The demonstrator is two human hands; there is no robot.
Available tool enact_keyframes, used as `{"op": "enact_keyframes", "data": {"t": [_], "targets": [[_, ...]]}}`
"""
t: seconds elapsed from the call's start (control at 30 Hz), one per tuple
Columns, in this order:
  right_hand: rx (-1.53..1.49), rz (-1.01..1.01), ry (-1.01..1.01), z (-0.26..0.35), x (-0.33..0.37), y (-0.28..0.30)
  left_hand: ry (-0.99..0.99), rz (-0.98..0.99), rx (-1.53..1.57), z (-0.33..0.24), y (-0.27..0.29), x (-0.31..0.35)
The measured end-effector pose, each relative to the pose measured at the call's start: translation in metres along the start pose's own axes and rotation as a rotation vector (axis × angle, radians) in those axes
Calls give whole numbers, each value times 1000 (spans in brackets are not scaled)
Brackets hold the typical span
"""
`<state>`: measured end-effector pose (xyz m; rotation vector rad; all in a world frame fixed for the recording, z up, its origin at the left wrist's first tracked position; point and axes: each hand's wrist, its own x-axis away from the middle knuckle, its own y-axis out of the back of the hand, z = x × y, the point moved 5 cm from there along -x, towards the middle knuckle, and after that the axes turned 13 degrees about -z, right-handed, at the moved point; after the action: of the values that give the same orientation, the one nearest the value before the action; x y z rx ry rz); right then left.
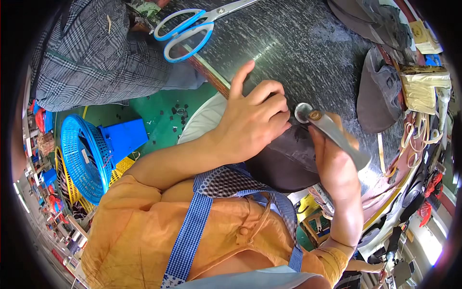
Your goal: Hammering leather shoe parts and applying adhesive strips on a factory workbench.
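Gripped in my right hand (337,159) is a hammer (337,135) with a grey metal head. Its round shiny face (302,112) hovers beside the fingertips of my left hand (257,118), close above the worktop. My left fingers are bent and pressed together at the edge of a dark, leather-like shoe piece (286,166), while one outer finger sticks up. The piece lies at the near table edge, against my apron (231,183); the left hand partly covers it. What the fingertips pinch underneath is hidden.
Blue-and-white scissors (190,31) lie at the far left of the dark speckled worktop (298,53). More dark pieces (380,91) rest on the right. A person in checked clothing (106,62) sits at the left. Blue baskets (84,159) stand on the green floor.
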<state>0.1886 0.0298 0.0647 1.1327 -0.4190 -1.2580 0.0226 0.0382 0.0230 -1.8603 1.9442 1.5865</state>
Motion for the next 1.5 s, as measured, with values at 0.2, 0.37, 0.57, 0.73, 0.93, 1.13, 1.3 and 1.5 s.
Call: {"op": "enact_keyframes", "data": {"t": [0.2,0.37,0.57,0.73,0.93,1.13,1.3,1.5], "targets": [[-30,-212,-7,6,-7,17,-40,-30,-45,-2,-5,0],[-131,-70,-83,3,-13,11,-118,-24,-67,-2,-4,2],[-86,45,-113,1,-8,6,-92,-60,9,0,-3,-1],[-159,-62,-128,8,-2,5,-104,-72,-7,2,0,-3],[-60,-231,-69,13,-8,22,-62,19,-43,6,-1,-9],[-41,-145,-264,-20,17,48,-227,354,313,6,-25,-26],[50,-524,-448,-52,74,130,-111,569,658,-2,-60,-95],[46,-388,-502,-88,35,113,-433,211,417,28,-174,-263]]}}
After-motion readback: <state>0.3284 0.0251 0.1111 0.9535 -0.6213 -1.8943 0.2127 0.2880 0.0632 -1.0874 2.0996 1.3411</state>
